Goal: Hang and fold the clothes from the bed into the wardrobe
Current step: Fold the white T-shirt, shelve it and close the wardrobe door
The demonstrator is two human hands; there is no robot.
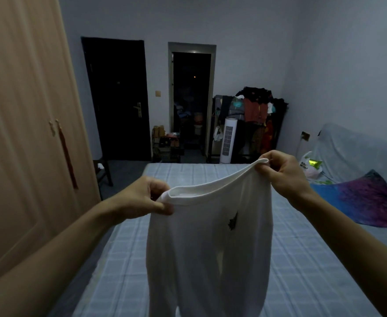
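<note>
- I have both hands raised over the bed [291,259], holding a white garment [210,248] up by its top hem.
- My left hand [142,199] pinches the left end of the hem, thumb and curled fingers clamped on the cloth.
- My right hand [284,172] grips the right end higher up, fingers curled round the rolled edge, so the hem slopes up to the right.
- The garment hangs free from the two hands above the middle of the bed and runs out of sight at the bottom of the view; a small dark mark [232,221] shows on its front.
- The bed carries a pale checked sheet; at its right edge lies a blue and purple cloth [366,200].
- The wardrobe [23,133] stands just beside the bed's left edge, its doors closed, a red tassel [68,156] hanging from one handle.
- Past the right edge a plastic bag [310,167] sits on a covered sofa [359,152]; something yellow-green is inside, and I cannot tell what.
- Beyond the bed's far edge an open rack [256,110] is heaped with clothes, with a white tower fan [228,140] standing before it.
- A low shelf [165,145] by the dark door [117,99] holds what look like shoes and boxes; too dim to be sure.
</note>
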